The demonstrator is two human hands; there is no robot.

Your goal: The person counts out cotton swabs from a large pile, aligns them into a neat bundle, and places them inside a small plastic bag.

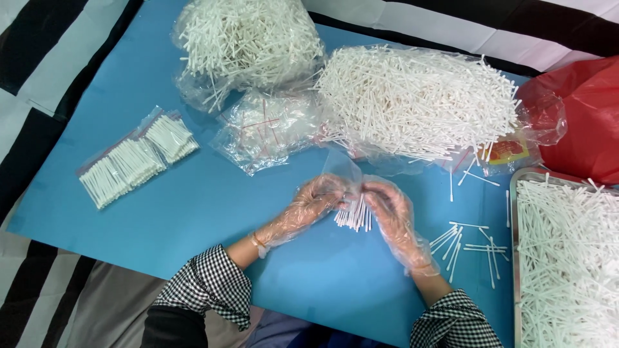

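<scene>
Gripping one bundle of cotton swabs (354, 216) with both gloved hands, left hand (308, 205) and right hand (391, 207) pinched shut on it, above blue counter (193, 206); metal tray (514, 258) right.

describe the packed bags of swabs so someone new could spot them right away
Start from the blue mat and go to its left side, away from the big loose heaps of white cotton swabs. There lie the small clear flat bags of neatly aligned swabs, side by side. Only these are tidy, sealed rows.
</scene>
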